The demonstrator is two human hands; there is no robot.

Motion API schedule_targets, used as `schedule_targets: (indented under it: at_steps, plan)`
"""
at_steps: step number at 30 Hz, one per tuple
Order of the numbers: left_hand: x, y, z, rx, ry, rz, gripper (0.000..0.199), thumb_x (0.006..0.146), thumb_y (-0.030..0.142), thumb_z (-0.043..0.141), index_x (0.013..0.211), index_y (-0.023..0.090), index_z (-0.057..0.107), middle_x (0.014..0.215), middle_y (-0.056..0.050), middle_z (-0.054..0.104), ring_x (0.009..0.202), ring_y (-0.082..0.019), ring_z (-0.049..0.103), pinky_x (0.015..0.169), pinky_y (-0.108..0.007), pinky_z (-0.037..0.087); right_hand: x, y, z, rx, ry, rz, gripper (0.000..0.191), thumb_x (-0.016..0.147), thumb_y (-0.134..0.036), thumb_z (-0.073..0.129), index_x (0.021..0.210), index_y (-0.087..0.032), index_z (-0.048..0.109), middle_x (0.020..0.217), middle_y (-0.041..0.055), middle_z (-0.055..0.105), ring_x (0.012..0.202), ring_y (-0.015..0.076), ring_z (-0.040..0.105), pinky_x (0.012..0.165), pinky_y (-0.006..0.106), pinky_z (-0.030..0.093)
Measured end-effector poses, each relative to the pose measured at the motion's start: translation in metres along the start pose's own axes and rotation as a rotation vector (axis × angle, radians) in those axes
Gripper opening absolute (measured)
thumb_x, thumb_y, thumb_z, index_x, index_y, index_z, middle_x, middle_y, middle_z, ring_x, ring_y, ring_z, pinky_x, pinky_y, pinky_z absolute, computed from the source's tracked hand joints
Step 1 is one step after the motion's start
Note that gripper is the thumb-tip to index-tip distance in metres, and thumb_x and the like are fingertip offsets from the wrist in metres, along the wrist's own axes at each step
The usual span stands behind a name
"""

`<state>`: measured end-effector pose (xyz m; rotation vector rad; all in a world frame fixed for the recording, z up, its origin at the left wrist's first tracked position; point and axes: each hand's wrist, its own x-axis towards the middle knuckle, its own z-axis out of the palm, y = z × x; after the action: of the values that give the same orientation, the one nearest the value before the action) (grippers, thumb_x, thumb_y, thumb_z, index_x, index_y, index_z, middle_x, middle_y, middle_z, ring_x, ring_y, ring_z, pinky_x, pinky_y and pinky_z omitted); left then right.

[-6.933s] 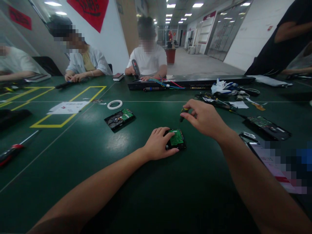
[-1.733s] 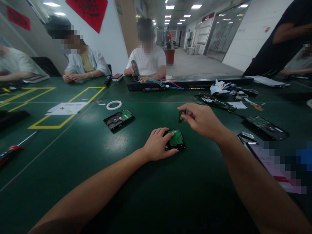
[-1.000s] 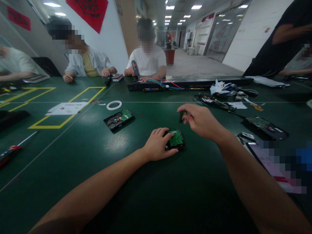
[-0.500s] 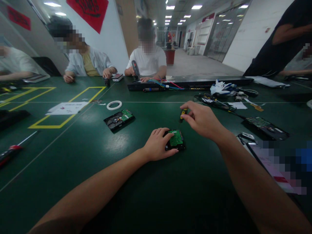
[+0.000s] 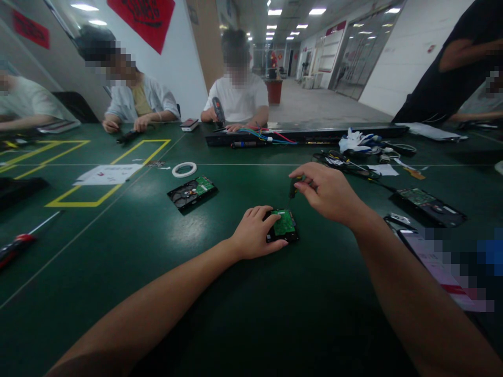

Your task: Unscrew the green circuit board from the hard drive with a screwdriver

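Observation:
A hard drive [image 5: 285, 224] lies on the green table with its green circuit board facing up. My left hand [image 5: 257, 233] grips it from the left, thumb along the near edge and fingers over the board's left part. In my right hand [image 5: 324, 191] a small dark screwdriver [image 5: 293, 187] is pinched upright between thumb and fingers. Its thin shaft points down at the drive's far right edge; whether the tip touches a screw is too small to tell.
Another hard drive [image 5: 192, 192] and a white tape ring [image 5: 184, 169] lie to the left. A red-black screwdriver [image 5: 18, 247] rests at far left. On the right are cables [image 5: 341, 163], gloves [image 5: 358, 141] and a third drive [image 5: 428, 206]. Several people sit or stand around the table.
The small screwdriver has turned a little in my right hand's fingers. My left hand and the drive stay still. Across the table, a person's hand has moved left with a dark object.

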<state>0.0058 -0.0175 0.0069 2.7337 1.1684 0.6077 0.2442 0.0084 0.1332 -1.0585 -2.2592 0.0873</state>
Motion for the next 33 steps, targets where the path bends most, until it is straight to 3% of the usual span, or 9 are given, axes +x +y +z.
schedule_targets:
  at_steps: [10, 22, 28, 33]
  plan:
    - [0.0005, 0.0000, -0.0011, 0.014, -0.008, 0.002, 0.075, 0.093, 0.071, 0.066, 0.147, 0.020, 0.059, 0.149, -0.019, 0.054, 0.136, -0.040, 0.052, 0.114, -0.059, 0.044, 0.0004, -0.0014, -0.0017, -0.029, -0.025, -0.033, 0.024, 0.095, -0.011, 0.057, 0.111, -0.022, 0.070, 0.113, 0.0093, 0.076, 0.099, 0.0286, 0.070, 0.090, 0.044, 0.051]
    - [0.0006, 0.0006, -0.0007, -0.005, 0.005, 0.000, 0.073, 0.092, 0.069, 0.067, 0.147, 0.022, 0.058, 0.149, -0.018, 0.054, 0.137, -0.040, 0.052, 0.114, -0.060, 0.043, 0.0005, -0.0003, -0.0008, -0.086, -0.002, -0.038, 0.009, 0.097, -0.020, 0.066, 0.106, -0.020, 0.068, 0.101, 0.0100, 0.068, 0.092, 0.0275, 0.066, 0.080, 0.039, 0.049]
    - [0.0007, 0.0003, -0.0002, 0.008, 0.003, -0.003, 0.073, 0.093, 0.070, 0.067, 0.147, 0.021, 0.059, 0.148, -0.019, 0.054, 0.136, -0.040, 0.053, 0.114, -0.059, 0.044, 0.0003, 0.0001, 0.0001, -0.039, -0.031, -0.057, 0.024, 0.094, -0.008, 0.056, 0.111, -0.021, 0.068, 0.111, 0.0102, 0.074, 0.098, 0.0278, 0.068, 0.089, 0.041, 0.050]
    - [0.0009, 0.0005, 0.0001, 0.020, 0.000, -0.002, 0.074, 0.092, 0.071, 0.067, 0.146, 0.020, 0.060, 0.147, -0.019, 0.055, 0.136, -0.039, 0.053, 0.114, -0.058, 0.044, -0.0007, -0.0016, 0.0022, -0.001, -0.044, -0.027, 0.031, 0.092, -0.007, 0.052, 0.115, -0.019, 0.068, 0.111, 0.0100, 0.076, 0.092, 0.0268, 0.070, 0.085, 0.041, 0.051]
